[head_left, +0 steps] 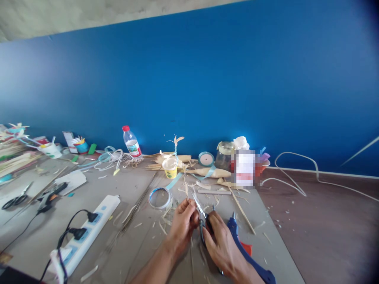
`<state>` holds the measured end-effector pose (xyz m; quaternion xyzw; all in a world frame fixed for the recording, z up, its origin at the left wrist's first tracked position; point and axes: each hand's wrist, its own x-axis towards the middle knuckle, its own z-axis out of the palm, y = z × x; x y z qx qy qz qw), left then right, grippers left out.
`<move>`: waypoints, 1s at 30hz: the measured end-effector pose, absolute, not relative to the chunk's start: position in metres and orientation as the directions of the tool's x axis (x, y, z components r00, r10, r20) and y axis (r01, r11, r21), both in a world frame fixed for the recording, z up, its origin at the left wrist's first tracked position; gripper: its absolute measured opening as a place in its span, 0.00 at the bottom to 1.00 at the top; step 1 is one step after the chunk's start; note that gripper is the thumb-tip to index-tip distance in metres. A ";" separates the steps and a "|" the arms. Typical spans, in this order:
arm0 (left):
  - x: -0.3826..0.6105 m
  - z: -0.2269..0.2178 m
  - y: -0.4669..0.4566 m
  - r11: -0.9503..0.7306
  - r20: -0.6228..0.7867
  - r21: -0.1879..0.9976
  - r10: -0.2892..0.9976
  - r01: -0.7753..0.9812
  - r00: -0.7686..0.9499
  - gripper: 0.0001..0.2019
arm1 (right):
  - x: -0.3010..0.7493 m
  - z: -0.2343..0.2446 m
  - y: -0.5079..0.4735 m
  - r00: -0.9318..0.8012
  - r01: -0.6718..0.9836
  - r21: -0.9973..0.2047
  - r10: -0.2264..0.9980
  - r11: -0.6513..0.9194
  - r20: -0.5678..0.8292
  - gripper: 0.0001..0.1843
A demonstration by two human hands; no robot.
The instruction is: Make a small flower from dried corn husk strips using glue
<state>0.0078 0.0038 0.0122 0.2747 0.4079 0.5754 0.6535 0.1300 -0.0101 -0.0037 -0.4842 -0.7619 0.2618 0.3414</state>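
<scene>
My left hand [184,221] is closed in a pinch on a thin pale strip [186,191], which looks like dried husk and points up from my fingertips. Fingers of my right hand [220,242] wrap the dark handles of a pair of scissors [199,204]. The scissor blades point up and away, just right of the strip; whether they touch it I cannot tell. Beside my right hand lies a blue glue gun [233,228] with a red trigger. A roll of tape [159,198] rests beyond my left hand, among pale scraps.
A white power strip [91,232] with black plugs lies on the left of the grey table. Farther left are a second glue gun [49,197] and scissors [18,196]. Along the blue wall stand a bottle [132,142], a yellow cup [169,169], a ribbon spool [206,159] and a jar [224,156].
</scene>
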 end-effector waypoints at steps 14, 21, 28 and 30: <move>0.008 0.014 0.003 0.209 -0.226 0.813 0.973 -0.544 0.037 0.15 | 0.129 -0.014 -0.009 -0.291 0.578 -0.698 0.906 0.423 0.308 0.06; 0.008 0.016 0.004 0.195 -0.218 0.816 0.976 -0.544 0.022 0.14 | 0.128 -0.013 -0.008 -0.273 0.579 -0.701 0.909 0.416 0.314 0.06; 0.007 0.012 0.005 0.196 -0.223 0.825 0.975 -0.530 0.013 0.16 | 0.129 -0.015 -0.007 -0.271 0.574 -0.717 0.918 0.396 0.291 0.07; 0.007 0.011 0.006 0.194 -0.226 0.827 0.974 -0.527 0.003 0.16 | 0.130 -0.012 -0.007 -0.263 0.575 -0.729 0.927 0.372 0.266 0.07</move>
